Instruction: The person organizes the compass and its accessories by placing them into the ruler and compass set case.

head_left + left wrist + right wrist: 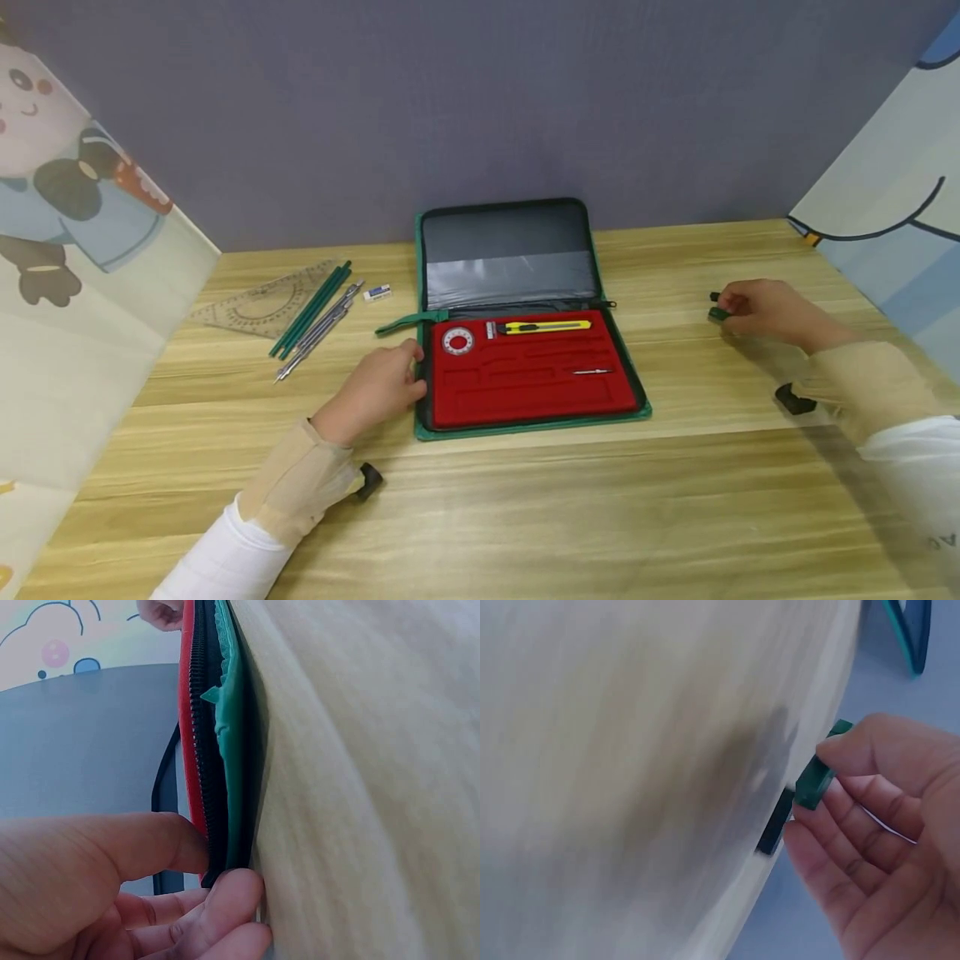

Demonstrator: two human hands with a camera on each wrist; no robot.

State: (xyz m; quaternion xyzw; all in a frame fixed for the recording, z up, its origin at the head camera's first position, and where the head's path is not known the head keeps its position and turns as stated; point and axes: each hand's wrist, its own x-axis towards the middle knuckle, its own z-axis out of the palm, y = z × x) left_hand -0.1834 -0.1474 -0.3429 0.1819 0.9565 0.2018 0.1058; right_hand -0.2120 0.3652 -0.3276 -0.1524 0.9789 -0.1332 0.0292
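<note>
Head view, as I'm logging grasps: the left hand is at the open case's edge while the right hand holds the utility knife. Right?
The last part is wrong: the right hand holds a small green block, as the right wrist view shows.

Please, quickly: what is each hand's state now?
Left hand: closed, pinching the edge of a green zippered case.
Right hand: closed, holding a small green block.

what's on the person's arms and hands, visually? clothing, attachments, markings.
Left hand and right hand: no gloves. White sleeves, with dark letter-like marks on the right one. Beige wrist wraps, each with a small black block jutting from the inner side.
</note>
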